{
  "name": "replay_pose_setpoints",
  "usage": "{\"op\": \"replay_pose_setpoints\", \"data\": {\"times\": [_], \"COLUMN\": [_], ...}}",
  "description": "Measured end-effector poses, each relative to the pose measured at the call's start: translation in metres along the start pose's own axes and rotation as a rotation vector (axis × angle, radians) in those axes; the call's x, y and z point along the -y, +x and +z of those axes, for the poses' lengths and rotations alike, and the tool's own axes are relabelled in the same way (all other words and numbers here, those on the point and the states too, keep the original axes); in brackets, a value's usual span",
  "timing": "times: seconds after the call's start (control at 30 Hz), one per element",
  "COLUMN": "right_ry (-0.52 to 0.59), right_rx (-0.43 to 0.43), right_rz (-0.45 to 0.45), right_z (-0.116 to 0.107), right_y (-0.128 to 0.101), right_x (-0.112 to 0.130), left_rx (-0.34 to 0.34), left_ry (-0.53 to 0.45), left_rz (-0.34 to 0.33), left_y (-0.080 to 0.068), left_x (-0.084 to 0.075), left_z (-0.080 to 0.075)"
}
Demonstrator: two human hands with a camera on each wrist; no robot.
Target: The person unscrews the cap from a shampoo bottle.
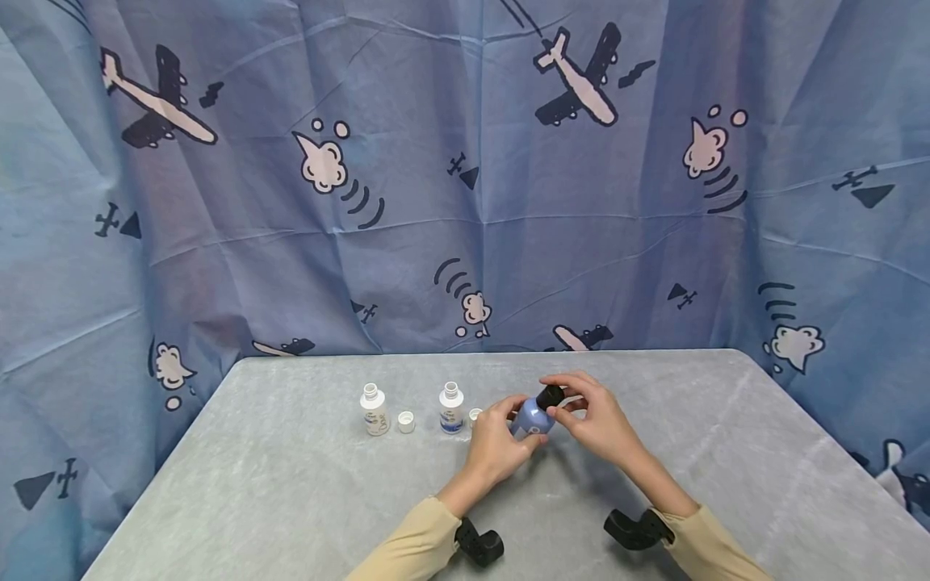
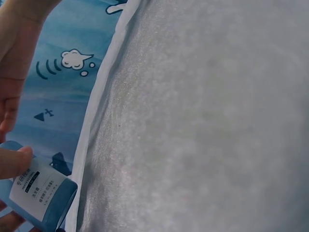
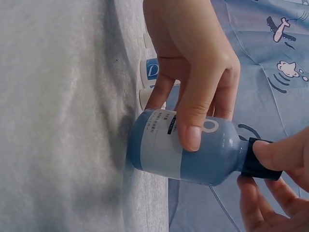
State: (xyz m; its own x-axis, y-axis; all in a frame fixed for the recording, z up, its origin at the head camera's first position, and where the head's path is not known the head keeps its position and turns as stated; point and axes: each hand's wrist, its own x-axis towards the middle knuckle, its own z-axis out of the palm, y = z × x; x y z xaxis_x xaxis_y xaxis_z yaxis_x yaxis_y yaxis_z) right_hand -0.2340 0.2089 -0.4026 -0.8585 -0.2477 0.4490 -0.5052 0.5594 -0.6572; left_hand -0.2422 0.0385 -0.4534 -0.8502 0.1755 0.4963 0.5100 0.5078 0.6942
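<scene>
A small blue bottle with a white label and a black cap is held tilted just above the grey table. My left hand wraps round the bottle's body. My right hand pinches the black cap with its fingertips. In the left wrist view the bottle's base and label show at the lower left, with a fingertip on it.
Two small white bottles stand uncapped left of the hands, each with a loose white cap beside it. A blue airplane-print curtain hangs behind the table.
</scene>
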Motion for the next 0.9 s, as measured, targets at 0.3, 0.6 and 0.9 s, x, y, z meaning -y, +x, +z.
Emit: {"op": "replay_pose_setpoints", "data": {"times": [0.3, 0.6, 0.9], "right_ry": [0.007, -0.074, -0.047], "right_rx": [0.030, -0.027, -0.042], "right_rz": [0.043, 0.172, 0.051], "right_z": [-0.0010, -0.0006, -0.0018], "right_y": [-0.0002, 0.0006, 0.0013], "right_x": [0.0025, 0.0023, 0.0010], "left_rx": [0.005, 0.003, -0.007], "left_ry": [-0.015, 0.039, 0.029], "left_rz": [-0.016, 0.041, 0.016], "left_y": [0.0004, 0.0036, 0.0050], "left_x": [-0.0011, -0.0050, -0.0045], "left_z": [0.0011, 0.0023, 0.0027]}}
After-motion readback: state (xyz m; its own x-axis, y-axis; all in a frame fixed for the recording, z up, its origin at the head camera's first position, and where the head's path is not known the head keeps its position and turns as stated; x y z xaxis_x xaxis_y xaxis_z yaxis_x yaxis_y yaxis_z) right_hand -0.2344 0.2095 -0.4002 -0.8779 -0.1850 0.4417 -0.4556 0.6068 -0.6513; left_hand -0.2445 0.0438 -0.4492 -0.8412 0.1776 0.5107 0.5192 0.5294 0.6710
